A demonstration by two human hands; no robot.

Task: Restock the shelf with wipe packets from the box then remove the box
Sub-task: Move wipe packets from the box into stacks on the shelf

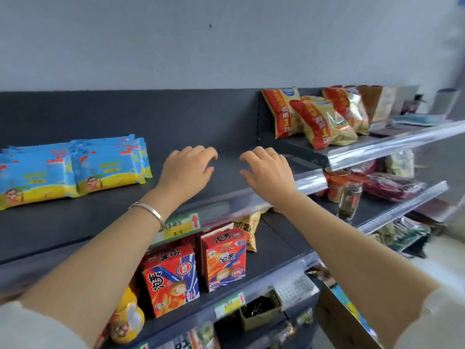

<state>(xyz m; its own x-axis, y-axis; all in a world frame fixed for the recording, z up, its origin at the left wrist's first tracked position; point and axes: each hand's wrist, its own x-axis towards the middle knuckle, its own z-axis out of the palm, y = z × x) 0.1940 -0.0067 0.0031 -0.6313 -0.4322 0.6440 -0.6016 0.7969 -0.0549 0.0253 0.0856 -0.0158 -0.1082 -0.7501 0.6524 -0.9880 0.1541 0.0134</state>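
The person is holding the left hand (187,170) and the right hand (268,172) side by side over a bare stretch of the dark grey metal shelf (221,182), fingers apart, loosely curled, gripping nothing. The blue-and-yellow plastic wipe packets (73,170) are lying stacked at nine o'clock from the hands. What is probably the brown cardboard box (332,321) is sitting at five o'clock; new packets are best going flat, flush beside the stack.
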